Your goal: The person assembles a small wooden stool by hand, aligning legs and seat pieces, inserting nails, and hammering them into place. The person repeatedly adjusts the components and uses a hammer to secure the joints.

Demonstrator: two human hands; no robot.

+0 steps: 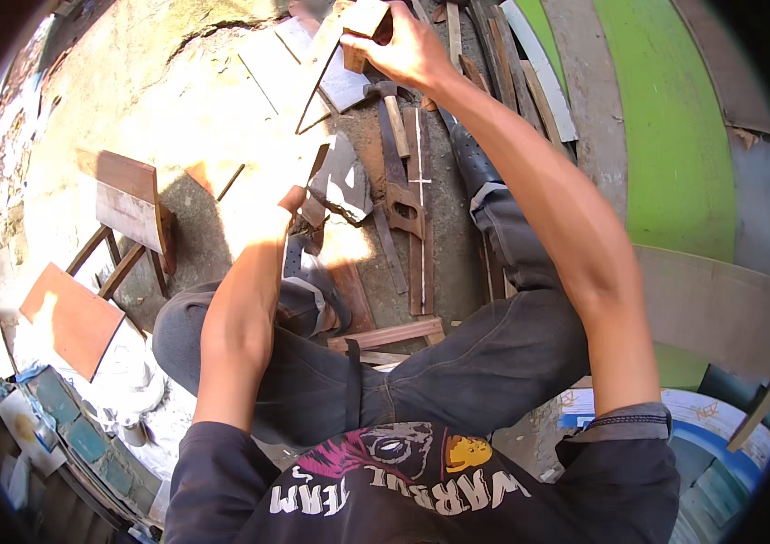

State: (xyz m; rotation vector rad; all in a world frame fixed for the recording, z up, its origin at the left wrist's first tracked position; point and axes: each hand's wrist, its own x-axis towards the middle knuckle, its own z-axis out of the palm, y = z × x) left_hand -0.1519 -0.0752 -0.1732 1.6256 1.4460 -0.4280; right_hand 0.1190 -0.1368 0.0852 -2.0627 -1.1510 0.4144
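Note:
At the top of the head view, my right hand (408,50) is closed around a small wooden block (354,60). A long pale strip (320,65) slants down from beside the block; glare hides whether they are joined. My left hand (283,192) reaches forward into bright sunlight beside a grey stone (345,174). Its thumb shows, but the glare washes out the other fingers and anything in them. A hammer (394,118) with a wooden handle lies below my right wrist. Under it is a handsaw (400,195) with a brown wooden handle, beside a dark wooden strip (421,236).
Left stands a small wooden stool-like frame (128,204), near an orange-brown panel (73,317). Wood offcuts (512,68) and green boards (666,118) lie right. Short wooden pieces (389,335) lie between my bent legs. Pale sheets (344,83) lie beyond the stone.

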